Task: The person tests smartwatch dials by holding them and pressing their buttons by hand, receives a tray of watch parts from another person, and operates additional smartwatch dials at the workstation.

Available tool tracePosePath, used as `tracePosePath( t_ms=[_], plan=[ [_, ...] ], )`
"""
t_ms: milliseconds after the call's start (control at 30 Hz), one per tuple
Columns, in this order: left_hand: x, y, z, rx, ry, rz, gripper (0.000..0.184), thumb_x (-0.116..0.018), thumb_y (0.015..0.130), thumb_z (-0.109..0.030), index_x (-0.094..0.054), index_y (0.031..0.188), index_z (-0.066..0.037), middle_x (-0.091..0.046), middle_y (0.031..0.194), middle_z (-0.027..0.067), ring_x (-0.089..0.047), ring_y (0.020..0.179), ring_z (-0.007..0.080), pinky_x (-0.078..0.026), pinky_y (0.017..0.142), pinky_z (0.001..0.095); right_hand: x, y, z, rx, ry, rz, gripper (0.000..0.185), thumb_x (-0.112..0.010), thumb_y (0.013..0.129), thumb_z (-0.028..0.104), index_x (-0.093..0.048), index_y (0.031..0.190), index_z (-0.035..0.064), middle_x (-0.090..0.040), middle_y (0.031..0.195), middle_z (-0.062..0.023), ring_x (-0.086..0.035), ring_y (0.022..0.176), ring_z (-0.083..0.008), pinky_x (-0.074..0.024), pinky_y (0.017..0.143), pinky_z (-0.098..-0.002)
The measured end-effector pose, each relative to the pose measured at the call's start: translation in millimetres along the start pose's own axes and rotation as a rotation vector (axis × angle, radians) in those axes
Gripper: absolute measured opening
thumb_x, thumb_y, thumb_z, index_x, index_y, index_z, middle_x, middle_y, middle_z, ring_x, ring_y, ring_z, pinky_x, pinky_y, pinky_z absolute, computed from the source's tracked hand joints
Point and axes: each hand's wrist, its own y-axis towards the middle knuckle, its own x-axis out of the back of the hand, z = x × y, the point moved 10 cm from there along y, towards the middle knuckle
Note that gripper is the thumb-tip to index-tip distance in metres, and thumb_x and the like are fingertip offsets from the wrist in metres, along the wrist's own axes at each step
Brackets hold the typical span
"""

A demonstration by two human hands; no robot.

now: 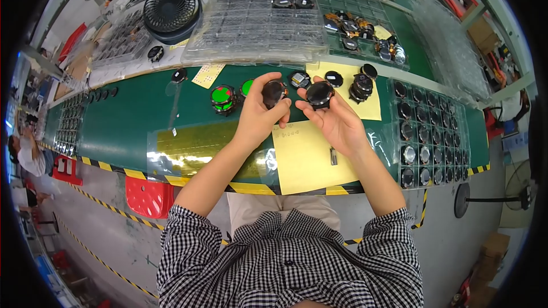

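Round module [274,94] being pinched by curled left hand [258,109]; black disc [319,94] being held by loosely curled right hand [342,125]. Both apparently being worked on; completion of tray units [423,133] unclear.

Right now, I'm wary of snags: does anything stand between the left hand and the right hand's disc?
Only fingertips of the right hand, beside the disc; no loose object shows between disc and left hand.

Single head-worn view, taken from above and on the near side of the green workbench [131,114], facing forward and down; close range, wide rounded field reaching past its near and far edges.
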Motion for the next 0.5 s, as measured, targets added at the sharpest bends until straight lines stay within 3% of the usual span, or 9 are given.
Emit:
tracePosePath(
  t_ms=[133, 267, 300, 367, 433, 500],
  plan=[
    [-1, -1, 2, -0.053, -0.01, 0.022, 0.051, -0.056, 0.087, 0.006, -0.038, 0.134, -0.004, -0.054, 0.089, 0.007, -0.054, 0.056, 0.0131, -0.043, 0.048, 0.0274, -5, 0, -2, 0.011, 0.03, 0.035, 0.052, -0.043, 0.102, 0.023, -0.026, 0.149, 0.0068, -0.043, 0.142, -0.0236, -0.047, 0.129, -0.0369, -0.0385, 0.11, -0.0396],
    [-2, -2, -7, -0.099, 0.069, 0.007, 0.057, -0.07, 0.08, 0.003, -0.041, 0.128, -0.008, -0.059, 0.093, 0.0077, -0.057, 0.061, 0.011, -0.046, 0.05, 0.0264, 9, 0, -9, -0.02, 0.118, 0.03, 0.057, -0.046, 0.101, 0.031, -0.028, 0.15, 0.0058, -0.041, 0.145, -0.0239, -0.048, 0.127, -0.0332, -0.0403, 0.107, -0.0401],
    [0, 0, 1, -0.106, -0.007, 0.026, 0.058, -0.077, 0.077, -0.002, -0.043, 0.124, -0.008, -0.064, 0.097, 0.0086, -0.059, 0.067, 0.0106, -0.048, 0.054, 0.026, 11, -1, -10, -0.013, 0.103, -0.066, 0.057, -0.046, 0.101, 0.033, -0.03, 0.149, 0.0057, -0.041, 0.145, -0.0241, -0.05, 0.124, -0.0325, -0.0431, 0.104, -0.0396],
    [0, -1, -2, -0.145, 0.051, 0.011, 0.052, -0.077, 0.079, -0.006, -0.045, 0.119, -0.009, -0.067, 0.095, 0.0063, -0.061, 0.074, 0.0108, -0.05, 0.06, 0.0239, 16, 0, -15, -0.01, 0.103, -0.045, 0.059, -0.044, 0.102, 0.038, -0.03, 0.148, 0.005, -0.041, 0.144, -0.0254, -0.052, 0.122, -0.0314, -0.0462, 0.099, -0.038],
    [3, -5, -4, -0.057, 0.074, 0.01, 0.035, -0.071, 0.083, -0.007, -0.049, 0.109, -0.008, -0.065, 0.087, 0.0019, -0.057, 0.068, 0.0071, -0.046, 0.054, 0.0228, 14, -1, -14, -0.026, 0.074, -0.069, 0.06, -0.042, 0.102, 0.041, -0.029, 0.149, 0.0046, -0.041, 0.144, -0.0259, -0.055, 0.117, -0.0308, -0.0478, 0.095, -0.0361],
    [3, -7, -25, -0.294, 0.119, -0.001, 0.03, -0.065, 0.082, -0.004, -0.049, 0.106, -0.007, -0.056, 0.086, -0.0005, -0.053, 0.076, 0.0051, -0.044, 0.061, 0.0232, 12, -3, -13, -0.034, 0.0, -0.085, 0.062, -0.039, 0.103, 0.045, -0.028, 0.149, 0.0048, -0.042, 0.142, -0.0252, -0.06, 0.108, -0.0293, -0.0514, 0.089, -0.0334]
  ],
)
